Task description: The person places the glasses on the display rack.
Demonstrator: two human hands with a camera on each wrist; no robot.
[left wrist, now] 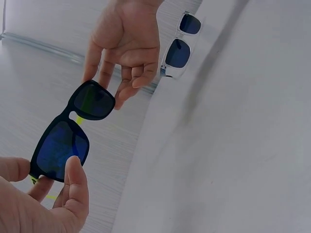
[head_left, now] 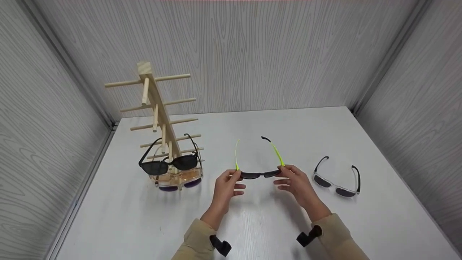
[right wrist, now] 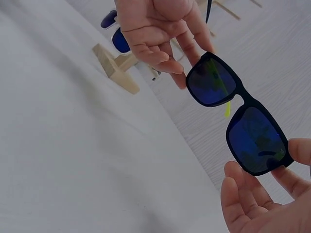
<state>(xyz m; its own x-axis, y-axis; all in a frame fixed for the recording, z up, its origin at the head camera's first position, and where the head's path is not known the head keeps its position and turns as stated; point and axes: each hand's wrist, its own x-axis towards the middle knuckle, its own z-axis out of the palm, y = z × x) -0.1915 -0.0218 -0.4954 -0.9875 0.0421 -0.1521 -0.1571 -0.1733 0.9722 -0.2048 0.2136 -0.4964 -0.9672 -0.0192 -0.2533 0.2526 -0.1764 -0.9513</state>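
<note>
Between my two hands is a pair of sunglasses [head_left: 251, 176] with a black front, dark lenses and neon-yellow temples, unfolded and held above the table. My left hand [head_left: 226, 189] pinches the left end of the frame by its hinge. At the opposite hinge, my right hand [head_left: 297, 187] grips with thumb and index finger. In the left wrist view the lenses [left wrist: 63, 148] look bluish and both hands hold the outer corners. The right wrist view shows the same sunglasses [right wrist: 257, 138], a yellow temple visible behind the bridge.
A wooden display rack [head_left: 158, 97] with several pegs stands at the left. Black sunglasses [head_left: 169, 165] hang low on it, above clear-framed ones with purplish lenses [head_left: 192, 183]. Clear-framed sunglasses with black temples [head_left: 334, 186] lie unfolded on the white table [head_left: 274, 126] at the right. Grained walls [head_left: 231, 54] enclose the table.
</note>
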